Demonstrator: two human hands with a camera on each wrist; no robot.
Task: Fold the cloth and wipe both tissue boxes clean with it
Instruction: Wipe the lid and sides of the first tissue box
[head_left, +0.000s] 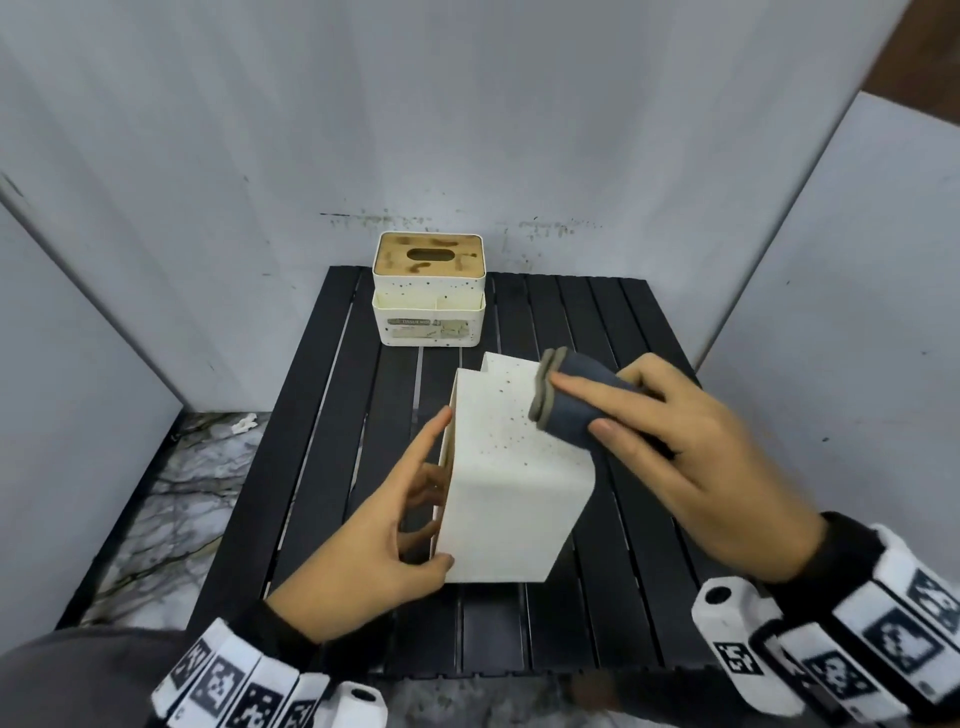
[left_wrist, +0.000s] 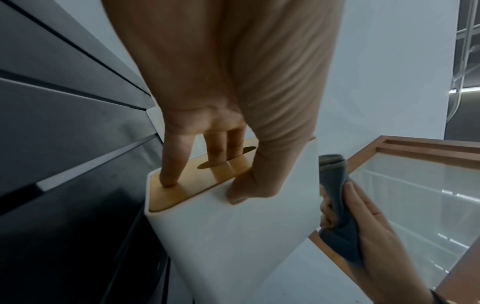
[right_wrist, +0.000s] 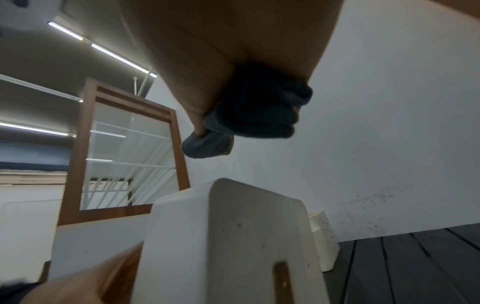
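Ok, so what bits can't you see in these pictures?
- Head view: the label on the far tissue box is too small to read.
- Head view: the cloth and right hand cover part of the near tissue box.
- Head view: that box hides some fingers of the left hand.

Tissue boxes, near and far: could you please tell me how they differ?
The near box lies tipped on its side, lid facing left; the far box stands upright. The left hand rests on the near box; the far box stands untouched. Both are cream, speckled, wooden-lidded.
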